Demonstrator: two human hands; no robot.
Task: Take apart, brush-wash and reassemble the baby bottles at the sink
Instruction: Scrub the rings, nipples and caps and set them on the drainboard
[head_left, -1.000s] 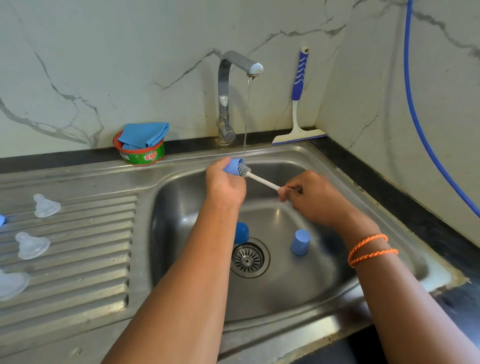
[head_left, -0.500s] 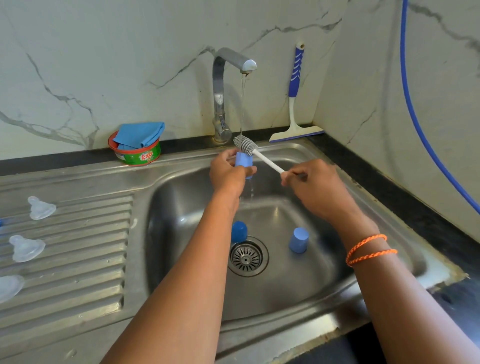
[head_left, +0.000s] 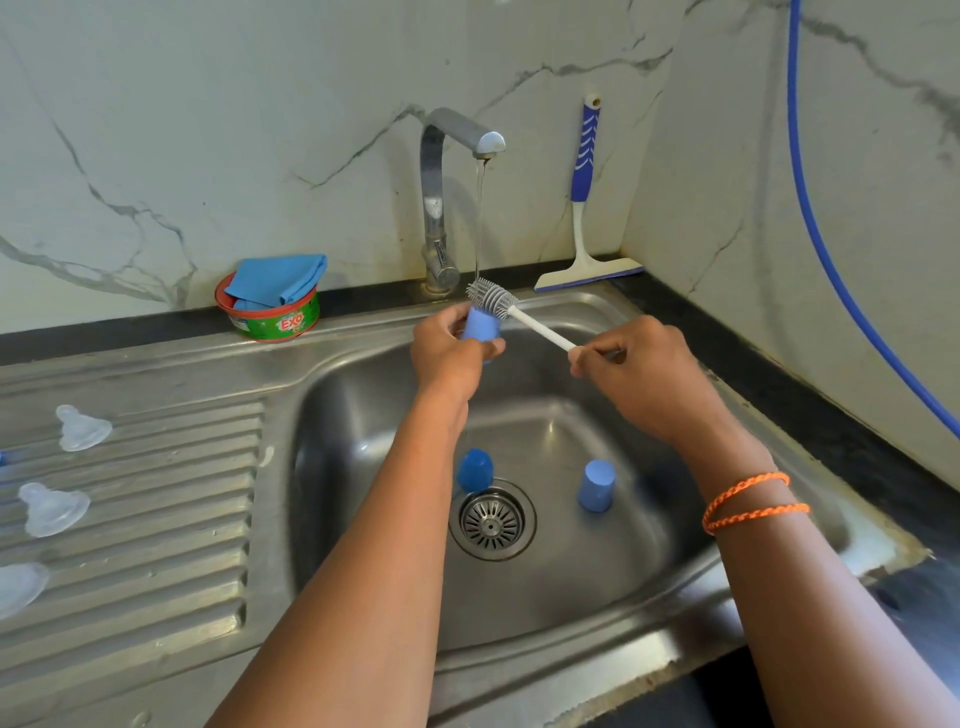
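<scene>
The steel sink has its basin under both hands and a ribbed drainboard at the left. The tap at the back wall lets a thin stream of water fall onto the work.

The step in hand seems to be the brush-washing of 1 bottle cap. The left hand has its fingers curled around a light blue cap and holds it over the back of the basin, just under the stream. The right hand pinches the white handle of the bottle brush near its end. The long axis of the brush runs from this hand up and to the left, and its grey bristle head points toward the tap and lies at the top of the cap, touching it.

I think the next move calls for turning the bristles over or into the cap under the water, then setting it aside.

2 more caps wait on the basin floor: a dark blue cap just beside the drain, and a pale blue cap to the right of it.

3 clear teats lie on the drainboard.
</scene>
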